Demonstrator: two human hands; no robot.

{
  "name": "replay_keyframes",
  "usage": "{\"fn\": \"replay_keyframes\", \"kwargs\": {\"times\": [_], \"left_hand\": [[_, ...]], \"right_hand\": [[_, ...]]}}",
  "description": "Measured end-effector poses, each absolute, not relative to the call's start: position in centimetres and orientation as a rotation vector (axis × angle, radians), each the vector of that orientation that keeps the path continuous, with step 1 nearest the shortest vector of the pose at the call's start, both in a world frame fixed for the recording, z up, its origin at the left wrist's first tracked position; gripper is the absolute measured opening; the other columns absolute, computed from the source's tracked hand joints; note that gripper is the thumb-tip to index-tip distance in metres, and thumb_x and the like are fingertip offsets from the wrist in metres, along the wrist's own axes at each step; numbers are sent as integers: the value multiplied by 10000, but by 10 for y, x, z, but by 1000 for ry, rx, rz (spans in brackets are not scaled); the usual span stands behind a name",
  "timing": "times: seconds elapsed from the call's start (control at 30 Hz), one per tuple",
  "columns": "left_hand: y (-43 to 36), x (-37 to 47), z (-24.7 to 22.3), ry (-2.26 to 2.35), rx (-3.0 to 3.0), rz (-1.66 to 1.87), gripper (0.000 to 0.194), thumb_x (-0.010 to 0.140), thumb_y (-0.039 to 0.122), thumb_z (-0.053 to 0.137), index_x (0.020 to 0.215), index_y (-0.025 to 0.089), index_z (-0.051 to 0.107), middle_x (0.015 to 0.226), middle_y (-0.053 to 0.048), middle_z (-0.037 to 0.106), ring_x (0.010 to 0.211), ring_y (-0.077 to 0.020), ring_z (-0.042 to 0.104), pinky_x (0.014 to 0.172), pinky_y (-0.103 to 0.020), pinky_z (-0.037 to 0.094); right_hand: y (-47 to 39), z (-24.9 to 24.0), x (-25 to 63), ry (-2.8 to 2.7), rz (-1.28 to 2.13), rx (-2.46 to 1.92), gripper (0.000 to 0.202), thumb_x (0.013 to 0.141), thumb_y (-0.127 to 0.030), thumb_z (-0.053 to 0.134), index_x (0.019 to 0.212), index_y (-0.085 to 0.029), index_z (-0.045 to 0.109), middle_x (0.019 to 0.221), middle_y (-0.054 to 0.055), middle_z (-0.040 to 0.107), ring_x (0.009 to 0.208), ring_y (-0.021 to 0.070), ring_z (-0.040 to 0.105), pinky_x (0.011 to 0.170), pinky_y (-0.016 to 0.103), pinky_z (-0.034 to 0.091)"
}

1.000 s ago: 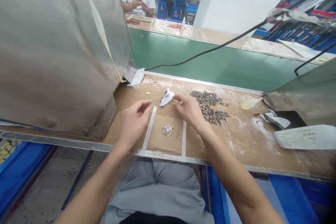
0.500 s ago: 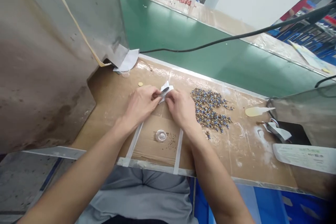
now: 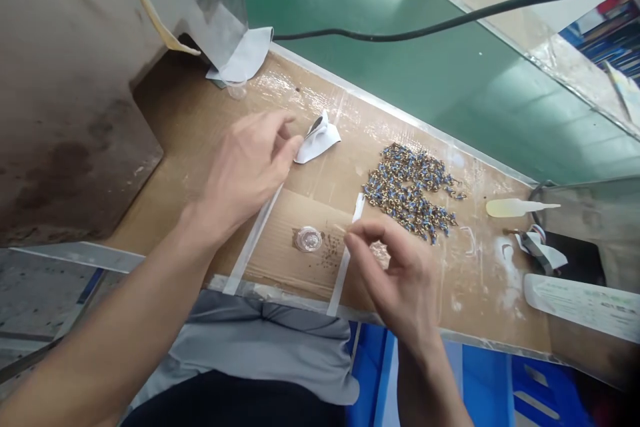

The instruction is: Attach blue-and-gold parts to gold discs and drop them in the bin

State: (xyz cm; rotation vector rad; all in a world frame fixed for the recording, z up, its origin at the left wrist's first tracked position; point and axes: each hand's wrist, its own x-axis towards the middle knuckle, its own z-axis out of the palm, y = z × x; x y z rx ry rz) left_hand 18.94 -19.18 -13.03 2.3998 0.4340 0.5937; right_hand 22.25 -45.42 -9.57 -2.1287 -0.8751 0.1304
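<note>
My left hand (image 3: 247, 163) hovers at the left of a folded white piece of paper or cloth (image 3: 320, 141) with a dark oval object (image 3: 315, 125) in its fold. Its thumb and index finger are apart; the other fingers are partly hidden. My right hand (image 3: 397, 273) is closed in a pinch over the front of the bench, its fingertips beside a white tape strip (image 3: 342, 275). A faint thin thing seems to project from the pinch, too small to name. Left of these fingertips stands a small clear round dish (image 3: 309, 239), with tiny dark specks (image 3: 330, 253) scattered beside it.
A pile of blue and brass-coloured small pieces (image 3: 415, 190) lies to the right. Beyond it are a bottle of yellowish liquid (image 3: 515, 207), a black pad (image 3: 575, 257) and a white container (image 3: 583, 303). A metal housing (image 3: 75, 113) stands at left; a black cable (image 3: 425, 27) crosses above.
My hands have parted: the right has come off the folded white piece towards me, near the dish; the left has drawn back to its left side. The view has shifted, and the yellow disc is hidden.
</note>
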Motion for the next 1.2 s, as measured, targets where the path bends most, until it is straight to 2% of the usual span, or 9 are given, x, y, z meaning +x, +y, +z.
{"fn": "replay_keyframes", "kwargs": {"times": [0.03, 0.1, 0.2, 0.23, 0.33, 0.4, 0.5, 0.77, 1.2], "left_hand": [[-196, 177, -127, 473, 2370, 632, 312, 1111, 331, 681, 1384, 210, 772, 1220, -42, 846, 1071, -252, 780, 995, -392, 582], [-208, 147, -124, 542, 2304, 676, 244, 1147, 336, 653, 1300, 213, 798, 1214, -10, 838, 1066, -221, 777, 977, -367, 578], [-232, 98, -131, 494, 2249, 620, 133, 1131, 332, 705, 1199, 272, 802, 1159, 13, 834, 1018, -217, 777, 907, -366, 590], [-239, 85, -136, 442, 2266, 599, 132, 1111, 331, 741, 1227, 286, 785, 1177, 0, 828, 1051, -237, 773, 935, -392, 595], [-256, 64, -148, 308, 2367, 566, 290, 1073, 321, 807, 1348, 291, 720, 1272, -56, 802, 1198, -301, 737, 1068, -485, 583], [-261, 64, -151, 269, 2424, 568, 331, 1062, 314, 826, 1368, 266, 709, 1269, -77, 797, 1196, -315, 724, 1071, -506, 580], [-263, 74, -152, 225, 2483, 579, 302, 1049, 319, 842, 1321, 233, 740, 1193, -86, 800, 1111, -320, 715, 995, -502, 578], [-266, 83, -159, 274, 2528, 598, 137, 1085, 307, 791, 1213, 263, 810, 1105, -66, 797, 1005, -294, 692, 909, -489, 547], [-268, 83, -158, 282, 2514, 624, 98, 1065, 301, 824, 1154, 260, 827, 1060, -56, 799, 997, -290, 684, 911, -483, 554]], "right_hand": [[-459, -100, 213, -847, 138, -2123, 157, 1096, -238, 692, 942, -253, 721, 857, -30, 733, 774, 164, 688, 725, 303, 499], [-465, -110, 198, -790, 120, -2123, 156, 1095, -227, 698, 945, -255, 730, 851, -27, 725, 764, 164, 682, 708, 307, 493], [-466, -119, 188, -786, 63, -2140, 149, 1090, -208, 704, 952, -253, 737, 813, -27, 695, 730, 160, 654, 686, 311, 481], [-466, -121, 186, -794, 52, -2145, 151, 1090, -204, 703, 951, -251, 737, 797, -28, 685, 720, 159, 645, 679, 311, 477], [-463, -123, 182, -816, 34, -2157, 134, 1091, -211, 704, 967, -245, 741, 788, -25, 677, 717, 161, 641, 678, 311, 478], [-461, -124, 181, -836, 14, -2170, 132, 1092, -214, 704, 967, -242, 737, 779, -27, 662, 709, 160, 635, 685, 309, 480], [-460, -126, 178, -873, -51, -2197, 142, 1094, -197, 696, 962, -238, 726, 760, -36, 630, 680, 152, 603, 680, 304, 464], [-462, -135, 173, -890, -119, -2224, 113, 1084, -170, 723, 990, -232, 733, 792, -28, 680, 690, 146, 616, 696, 305, 465], [-461, -138, 175, -892, -197, -2206, 128, 1073, -163, 727, 970, -238, 730, 754, -36, 659, 657, 141, 600, 670, 296, 469]]}}
